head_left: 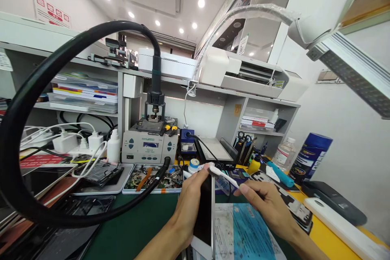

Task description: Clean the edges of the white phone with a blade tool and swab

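Note:
My left hand (189, 205) is wrapped around a white-framed phone or small tablet (205, 215), its dark screen turned to the right and seen at a steep angle. My right hand (269, 203) pinches the handle of a white toothbrush (228, 178). The brush's dark bristles are at the top edge of the device, close to my left fingertips; whether they touch it I cannot tell. Beneath my hands lies a blue and white printed sheet or pad (248, 227) on the green mat (131, 227).
A thick black hose (18, 101) loops across the left side, from the grey hot-air station (148, 148). A tray of small parts (146, 189) stands behind my left hand. Phones and parts (76, 227) lie at left. A blue spray can (312, 156) and bottle (284, 150) stand at right.

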The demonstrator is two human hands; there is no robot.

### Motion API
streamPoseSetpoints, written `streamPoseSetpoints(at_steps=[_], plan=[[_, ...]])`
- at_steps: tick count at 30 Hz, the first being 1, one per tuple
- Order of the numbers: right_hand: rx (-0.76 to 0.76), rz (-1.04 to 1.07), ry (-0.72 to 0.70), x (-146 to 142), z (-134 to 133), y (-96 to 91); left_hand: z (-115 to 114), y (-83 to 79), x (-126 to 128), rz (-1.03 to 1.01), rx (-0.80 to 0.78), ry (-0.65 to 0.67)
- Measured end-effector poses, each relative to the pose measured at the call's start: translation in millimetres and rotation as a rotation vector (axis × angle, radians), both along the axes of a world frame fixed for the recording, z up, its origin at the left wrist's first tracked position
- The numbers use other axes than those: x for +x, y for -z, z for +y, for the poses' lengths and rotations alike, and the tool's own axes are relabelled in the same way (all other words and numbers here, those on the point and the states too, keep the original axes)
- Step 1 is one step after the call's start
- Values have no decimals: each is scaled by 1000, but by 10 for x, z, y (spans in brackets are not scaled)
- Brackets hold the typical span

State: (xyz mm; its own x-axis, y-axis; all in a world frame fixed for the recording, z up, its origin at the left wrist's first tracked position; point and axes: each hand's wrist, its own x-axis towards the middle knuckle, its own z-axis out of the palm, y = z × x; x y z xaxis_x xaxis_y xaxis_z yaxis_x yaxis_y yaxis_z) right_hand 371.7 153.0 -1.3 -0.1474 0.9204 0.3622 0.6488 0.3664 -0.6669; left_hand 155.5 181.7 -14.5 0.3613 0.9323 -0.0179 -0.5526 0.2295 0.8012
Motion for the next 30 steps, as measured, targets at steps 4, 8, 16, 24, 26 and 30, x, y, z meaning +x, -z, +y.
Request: streamPoseSetpoints(at_steps=[4, 8, 16, 24, 26, 30], plan=[[-8, 16, 6, -26, 13, -3, -2, 2, 12, -2, -1, -11], [4, 30, 43, -37, 27, -1, 14, 29, 28, -20, 10, 17], [-28, -21, 23, 2, 28, 3, -3, -5, 18, 4, 19, -17], [2, -38, -16, 2, 20, -20, -5, 0, 7, 4, 26, -35], [29, -53, -16, 5, 13, -17, -4, 0, 7, 8, 2, -39], [33, -74, -20, 4, 10, -17, 4, 8, 1, 1, -36, -16]])
